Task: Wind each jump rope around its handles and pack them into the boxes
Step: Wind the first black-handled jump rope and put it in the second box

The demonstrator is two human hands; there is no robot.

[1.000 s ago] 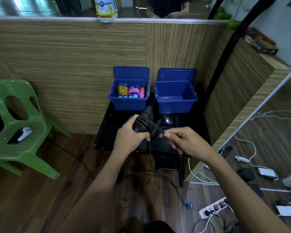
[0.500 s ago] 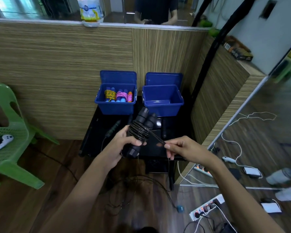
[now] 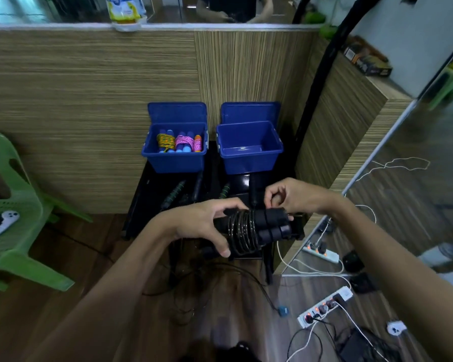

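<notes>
Hands: left [image 3: 204, 226] grips black foam-handled jump rope [image 3: 249, 231]; right [image 3: 296, 197] pinches cord. Lay turns snug, side by side.

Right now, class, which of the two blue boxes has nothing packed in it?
The right-hand blue box, nearer the angled wall panel, shows only its bare floor. The left-hand blue box already holds wound ropes in yellow, pink and orange.

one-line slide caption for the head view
Left hand grips black jump rope handles while right hand winds cord.
</notes>
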